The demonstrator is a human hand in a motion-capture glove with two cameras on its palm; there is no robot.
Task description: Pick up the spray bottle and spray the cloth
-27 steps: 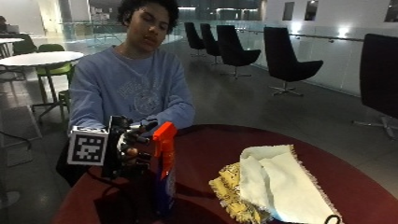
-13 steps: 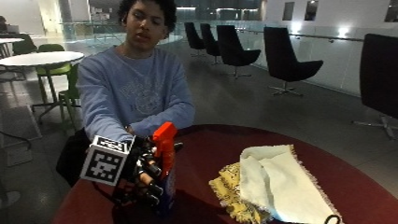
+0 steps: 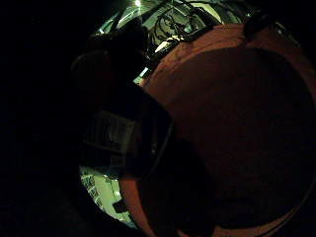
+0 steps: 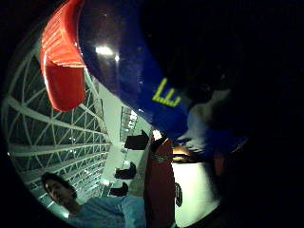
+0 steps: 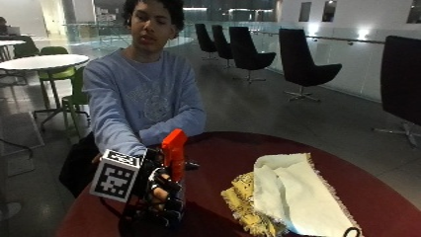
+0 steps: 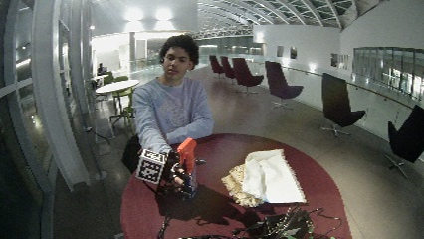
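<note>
On the round red table (image 5: 217,148), at 9 o'clock: spray bottle (image 5: 173,163), upright, orange trigger head, dark blue body; gloved right hand (image 5: 161,190) has fingers curled round its body. At 3 o'clock, well apart: cream cloth (image 5: 289,192) lying over a yellow fringed cloth (image 5: 240,202).

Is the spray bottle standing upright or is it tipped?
Upright: the spray bottle has its orange head on top, and the right hand grips its body.

Spray bottle (image 5: 174,163) upright on table (image 5: 217,148), cloth (image 5: 289,195) well apart beside it.
</note>
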